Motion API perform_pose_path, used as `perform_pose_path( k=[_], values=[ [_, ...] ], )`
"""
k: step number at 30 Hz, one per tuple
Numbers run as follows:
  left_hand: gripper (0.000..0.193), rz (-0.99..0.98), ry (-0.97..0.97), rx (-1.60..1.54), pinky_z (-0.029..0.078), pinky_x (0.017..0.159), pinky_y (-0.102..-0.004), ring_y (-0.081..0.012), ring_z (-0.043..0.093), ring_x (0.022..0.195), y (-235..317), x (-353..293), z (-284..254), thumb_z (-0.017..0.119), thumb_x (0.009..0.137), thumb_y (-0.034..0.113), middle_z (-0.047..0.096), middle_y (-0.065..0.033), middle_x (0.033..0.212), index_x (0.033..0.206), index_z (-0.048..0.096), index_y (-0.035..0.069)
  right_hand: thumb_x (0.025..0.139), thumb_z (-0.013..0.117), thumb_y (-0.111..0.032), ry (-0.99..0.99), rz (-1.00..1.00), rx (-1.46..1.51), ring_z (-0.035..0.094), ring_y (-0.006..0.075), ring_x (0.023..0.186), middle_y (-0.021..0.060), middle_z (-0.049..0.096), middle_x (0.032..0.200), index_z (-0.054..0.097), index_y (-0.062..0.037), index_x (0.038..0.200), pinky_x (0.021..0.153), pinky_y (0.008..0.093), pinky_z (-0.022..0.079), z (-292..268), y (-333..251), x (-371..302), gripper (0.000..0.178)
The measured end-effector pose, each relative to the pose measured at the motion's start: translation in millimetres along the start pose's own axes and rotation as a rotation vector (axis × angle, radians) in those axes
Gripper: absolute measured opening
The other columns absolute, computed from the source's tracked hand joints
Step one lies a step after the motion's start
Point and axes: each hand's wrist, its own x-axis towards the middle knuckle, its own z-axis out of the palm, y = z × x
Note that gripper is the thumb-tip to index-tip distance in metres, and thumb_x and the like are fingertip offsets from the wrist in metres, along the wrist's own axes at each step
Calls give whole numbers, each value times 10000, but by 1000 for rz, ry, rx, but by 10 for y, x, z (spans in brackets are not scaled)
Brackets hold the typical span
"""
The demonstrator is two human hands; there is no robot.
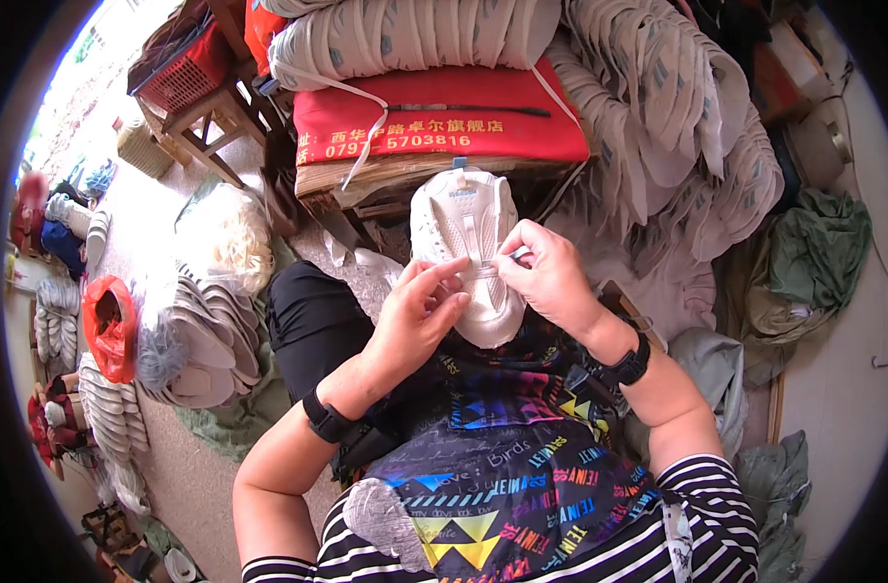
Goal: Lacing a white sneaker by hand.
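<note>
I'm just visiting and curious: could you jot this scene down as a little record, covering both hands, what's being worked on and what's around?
Item: white shoe, in front of the person
Left hand: at the shoe's left side, thumb and index finger apart
Right hand: pinching a small dark item at the shoe's right side; kind unclear
Ahead: red cover, slim dark strip on it
Far left: red basket
Far right: green cloth

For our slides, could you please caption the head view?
Bare left hand and right hand touch a white, round-toed, textured shoe.
</note>
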Motion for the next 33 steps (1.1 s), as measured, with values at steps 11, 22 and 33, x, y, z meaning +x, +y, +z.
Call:
perform_pose_path(
  k=[11,22,33],
  values=[
    [364,-1,-9,-75,459,757,-231,-90,497,836,-71,46,3,615,913,48,482,-11,952,1275,578,38,833,688,-69,-195,-82,-3,555,84,714,40,580,760,577,-9,848,644,265,477,-7,24,154,126],
    [281,347,159,231,507,717,-309,-189,610,788,-47,182,-15,655,805,-53,568,-100,923,1070,583,6,855,665,-124,-44,-103,-151,622,230,754,118,623,841,608,-22,901,686,337,497,45,-93,-2,126],
    [175,369,185,673,484,784,-414,-336,564,843,-20,183,-80,623,828,14,557,-156,900,996,578,-5,863,661,-164,-143,-125,-49,630,274,787,136,622,858,602,-17,907,691,364,494,-37,-93,53,164]
  ],
)
